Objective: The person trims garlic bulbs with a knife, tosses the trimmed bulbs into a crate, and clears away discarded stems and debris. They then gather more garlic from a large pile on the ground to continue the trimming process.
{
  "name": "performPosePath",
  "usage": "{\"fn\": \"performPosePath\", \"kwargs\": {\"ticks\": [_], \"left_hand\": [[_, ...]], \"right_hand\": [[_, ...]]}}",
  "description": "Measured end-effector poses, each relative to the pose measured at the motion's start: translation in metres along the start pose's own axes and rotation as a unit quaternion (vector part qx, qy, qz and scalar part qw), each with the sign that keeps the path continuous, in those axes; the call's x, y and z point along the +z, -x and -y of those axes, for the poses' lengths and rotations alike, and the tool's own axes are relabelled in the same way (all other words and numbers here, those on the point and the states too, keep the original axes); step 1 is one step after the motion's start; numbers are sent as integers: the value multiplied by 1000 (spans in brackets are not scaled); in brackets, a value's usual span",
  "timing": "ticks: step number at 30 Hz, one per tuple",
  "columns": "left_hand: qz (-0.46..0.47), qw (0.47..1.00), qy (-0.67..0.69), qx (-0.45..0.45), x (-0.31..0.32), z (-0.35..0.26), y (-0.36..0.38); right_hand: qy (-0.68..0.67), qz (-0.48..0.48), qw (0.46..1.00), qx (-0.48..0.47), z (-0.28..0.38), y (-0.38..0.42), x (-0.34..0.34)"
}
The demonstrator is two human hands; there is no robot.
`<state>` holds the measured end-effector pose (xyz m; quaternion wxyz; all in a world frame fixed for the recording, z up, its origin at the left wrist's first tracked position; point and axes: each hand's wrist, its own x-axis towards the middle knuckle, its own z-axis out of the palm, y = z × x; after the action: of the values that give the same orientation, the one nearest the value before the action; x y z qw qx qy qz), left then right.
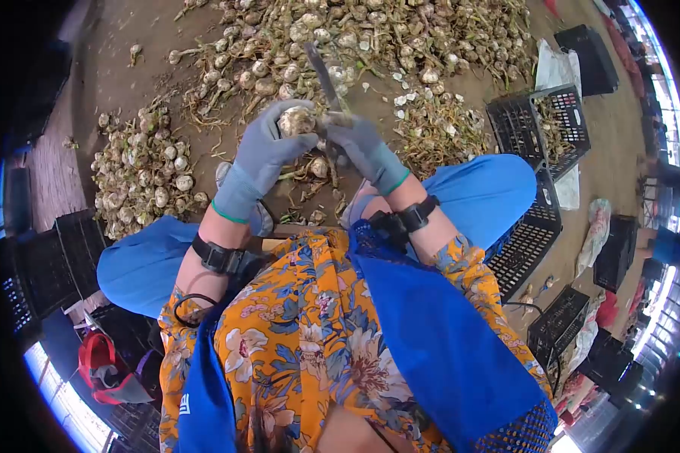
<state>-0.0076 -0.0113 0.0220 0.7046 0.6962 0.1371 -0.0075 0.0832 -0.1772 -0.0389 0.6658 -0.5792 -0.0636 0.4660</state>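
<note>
Garlic bulb (297, 121), count 1, sits in the left hand (268, 151), gloved fingers and thumb curled round it, front partly exposed; cupped that way probably so it can't roll or twist; right hand (363, 147), also gloved, is closed on the knife (323, 72), count 1, just beside the bulb, handle mostly hidden; blade points forward past the bulb, likely so the edge stays off torso and legs; can't tell if right fingertips touch the bulb; 3 piles on the floor (204, 79), all set round the bulb, presumably for short reaches: big heap (400, 34) beyond it, stalks on many; smaller bulb pile (143, 174) to its left; scrap pile (442, 128) to its right, mostly stalks and bits; separate piles look deliberate, so lots don't mix; bulbs per pile overlap too much to count; at least 1 loose bulb (319, 167) lies just bodyward of the held one; 2 near crates right of it: stalky stuff in the farther crate (510, 124), contents of the nearer crate (533, 245) not readable; more dark crates well right, blurred at the edge, no firm count; 2 wristbands, 1 per arm, bodyward of the bulb, buckled snug, maybe so they don't slide.
</note>
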Motion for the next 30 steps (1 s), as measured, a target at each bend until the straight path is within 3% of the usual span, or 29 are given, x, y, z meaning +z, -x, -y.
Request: {"fn": "performPosePath", "kwargs": {"ticks": [1, 2, 3, 4, 5, 6, 8, 9, 12, 16, 19, 21, 25, 27, 28, 30], "left_hand": [[-8, 999, -29, -21, -2, -2, 1], [-11, 999, -30, -22, -3, -4, 3], [-21, 998, -48, -41, -4, -5, 3], [-30, 996, -65, -59, -5, -6, 3], [-26, 991, -127, 38, -11, 11, -5], [-25, 991, -127, 38, -17, 26, -7], [-14, 988, -98, 120, -17, 27, -7], [-16, 971, -173, 166, -23, 41, -14], [-8, 941, -284, 184, -19, 36, -8], [-4, 963, -233, 133, -13, 29, -1], [-11, 937, -285, 200, -18, 48, -3], [-17, 970, -220, 104, -17, 53, 0], [-12, 955, -274, 115, -13, 48, 1], [-47, 975, -218, 21, -7, 27, 6], [-41, 975, -219, 23, -6, 20, 6], [-93, 994, -52, -18, -12, 13, 12]], "right_hand": [[179, -62, 977, -99, 3, 2, 2], [350, -121, 909, -194, 5, 5, 3], [458, -125, 852, -222, 8, 9, 0], [458, -124, 852, -221, 15, 18, 2], [502, -104, 823, -245, 25, 30, 9], [544, -84, 790, -269, 32, 38, 13], [583, -84, 765, -260, 33, 43, 19], [620, -82, 739, -252, 33, 44, 21], [643, -87, 728, -222, 33, 42, 28], [647, -71, 731, -205, 27, 33, 24], [624, -96, 743, -223, 8, 18, 13], [633, -104, 735, -221, -1, 10, 7], [633, -87, 742, -204, -14, -2, -6], [641, -121, 740, -163, -36, -25, -36], [639, -127, 741, -161, -38, -30, -55], [657, -237, 712, -72, -39, -36, -80]]}}
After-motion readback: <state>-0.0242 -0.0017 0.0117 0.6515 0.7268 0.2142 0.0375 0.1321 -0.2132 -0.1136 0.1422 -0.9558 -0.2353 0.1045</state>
